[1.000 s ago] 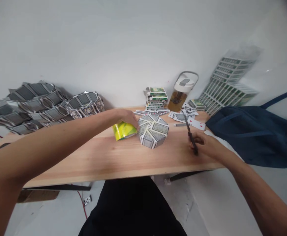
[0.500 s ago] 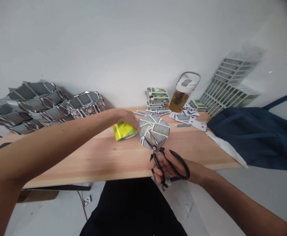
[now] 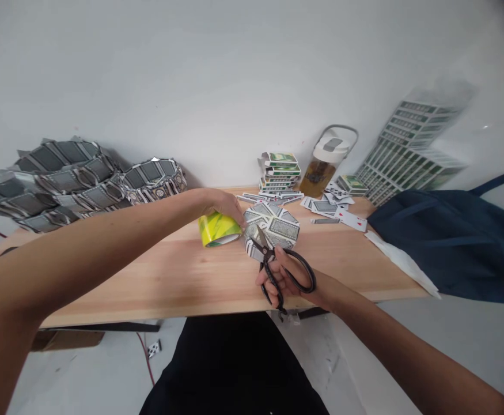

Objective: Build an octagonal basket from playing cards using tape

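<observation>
My right hand (image 3: 283,278) grips a pair of black-handled scissors (image 3: 266,253), its fingers through the loops. The blades are spread and point at the near left side of a round piece made of playing cards (image 3: 273,225), which sits on the table. My left hand (image 3: 228,204) is bent over a shiny yellow-green roll of tape (image 3: 218,230) and closed on it, the fingertips beside the left edge of the card piece. Whether a strip of tape runs between roll and cards is hard to see.
Left stand stacked rings of folded cards (image 3: 68,173) and a smaller patterned ring (image 3: 152,181). Behind are card boxes (image 3: 280,171), a drink bottle (image 3: 323,164) and loose cards (image 3: 329,204). At right lie a dark blue bag (image 3: 450,242) and wrapped box stacks (image 3: 411,153).
My right hand and the scissors have moved up and left, bringing the blades closer over the card piece's edge. My left hand stays at the roll of tape.
</observation>
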Tool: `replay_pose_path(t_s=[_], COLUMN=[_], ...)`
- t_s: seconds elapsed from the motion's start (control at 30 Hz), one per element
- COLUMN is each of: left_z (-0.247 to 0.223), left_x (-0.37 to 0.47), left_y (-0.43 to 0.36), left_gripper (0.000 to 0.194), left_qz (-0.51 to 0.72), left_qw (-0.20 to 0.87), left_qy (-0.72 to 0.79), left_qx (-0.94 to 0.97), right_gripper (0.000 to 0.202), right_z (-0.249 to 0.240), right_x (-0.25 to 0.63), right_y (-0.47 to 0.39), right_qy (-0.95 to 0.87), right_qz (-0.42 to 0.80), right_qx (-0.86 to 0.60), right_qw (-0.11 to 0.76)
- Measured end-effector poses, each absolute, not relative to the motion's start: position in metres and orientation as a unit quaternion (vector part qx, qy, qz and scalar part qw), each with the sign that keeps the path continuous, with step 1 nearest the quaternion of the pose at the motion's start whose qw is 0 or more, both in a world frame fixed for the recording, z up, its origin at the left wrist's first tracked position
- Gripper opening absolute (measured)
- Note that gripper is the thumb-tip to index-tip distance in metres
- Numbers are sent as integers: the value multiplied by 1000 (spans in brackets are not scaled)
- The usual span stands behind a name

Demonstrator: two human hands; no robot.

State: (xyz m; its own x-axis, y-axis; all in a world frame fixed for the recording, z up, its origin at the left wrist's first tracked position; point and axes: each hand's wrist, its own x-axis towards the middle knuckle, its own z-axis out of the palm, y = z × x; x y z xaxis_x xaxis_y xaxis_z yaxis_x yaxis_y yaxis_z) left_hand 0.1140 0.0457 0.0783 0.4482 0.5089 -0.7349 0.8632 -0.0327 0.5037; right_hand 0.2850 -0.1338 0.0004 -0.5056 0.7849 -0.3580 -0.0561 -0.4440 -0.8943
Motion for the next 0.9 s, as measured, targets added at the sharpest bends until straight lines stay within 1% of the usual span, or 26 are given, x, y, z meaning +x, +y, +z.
replay_pose_path(t_s=[0.17, 0.33, 0.5, 0.57, 0.73, 0.9], left_z=[81, 82, 82, 82, 80, 80], left_x=[114, 113, 113, 112, 107, 107], left_y=[45, 47, 51, 52, 51, 48], left_gripper=[35, 34, 32, 31, 28, 31], left_qz=[-203, -222, -235, -233, -230, -219], left_qw=[477, 470, 460, 466, 504, 490], left_qy=[499, 489, 480, 479, 483, 499], left_qx=[694, 701, 709, 706, 678, 681], right_gripper=[78, 82, 83, 84, 87, 87], right_z=[-11, -33, -30, -28, -37, -41], right_x=[280, 274, 264, 259, 251, 244], right_y=[-131, -129, -132, -132, -128, -129], right_qy=[-501, -500, -501, -486, -420, -387], right_qz=[706, 717, 705, 713, 757, 766], right_qx=[-409, -392, -388, -384, -388, -402], right_qw=[288, 287, 319, 329, 315, 320])
